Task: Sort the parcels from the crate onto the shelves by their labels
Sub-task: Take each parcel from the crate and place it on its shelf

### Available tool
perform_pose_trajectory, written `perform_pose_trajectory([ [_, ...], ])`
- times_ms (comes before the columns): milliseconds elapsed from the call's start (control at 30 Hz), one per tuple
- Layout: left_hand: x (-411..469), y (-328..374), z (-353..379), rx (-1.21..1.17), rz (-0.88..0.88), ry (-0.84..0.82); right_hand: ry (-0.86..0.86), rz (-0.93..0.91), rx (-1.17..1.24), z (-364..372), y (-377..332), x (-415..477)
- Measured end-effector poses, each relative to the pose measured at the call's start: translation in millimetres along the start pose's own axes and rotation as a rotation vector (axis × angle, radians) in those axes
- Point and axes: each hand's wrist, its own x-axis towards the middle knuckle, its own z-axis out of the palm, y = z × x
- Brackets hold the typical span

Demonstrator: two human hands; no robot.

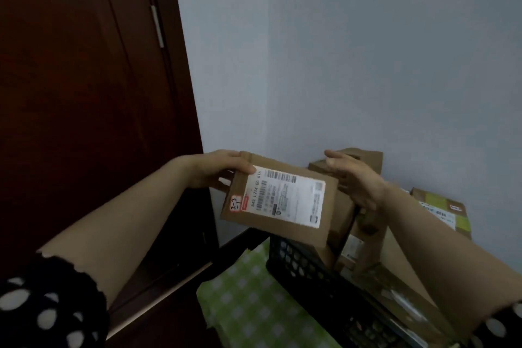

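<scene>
Head view: left hand (215,170) pinches parcel (282,223) marked 3-3 at its far-left corner, above crate (296,261); right hand (356,181), fingers straight, sits just beside parcel's right edge.

Probably a corner of a home, though the dim view leaves it unsure: a dark wooden door (84,93) with a metal hinge (158,25) meets a plain pale-blue wall (339,51). A green checked cloth (254,305) lies under a black crate (305,265) of cardboard parcels (370,232).
</scene>
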Motion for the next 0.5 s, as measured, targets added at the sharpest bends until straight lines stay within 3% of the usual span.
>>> perform_pose_trajectory([
  [100, -7.9, 29.0, 7.9, 0.113, 0.001, -0.069, -0.247, 0.04, -0.214, 6.7, -8.4, -2.7],
  [267, -3.1, 43.8, 15.3, 0.209, 0.018, 0.039, -0.506, 0.087, -0.244, 18.2, -0.8, -0.5],
  [400, -0.7, 38.2, 10.4, -0.115, 0.187, 0.32, -0.295, 0.008, -0.118, 19.7, 7.5, -1.0],
  [500, -2.7, 27.2, 11.7, -0.386, 0.223, 0.379, -0.167, -0.039, 0.057, 14.6, 9.4, 3.8],
])
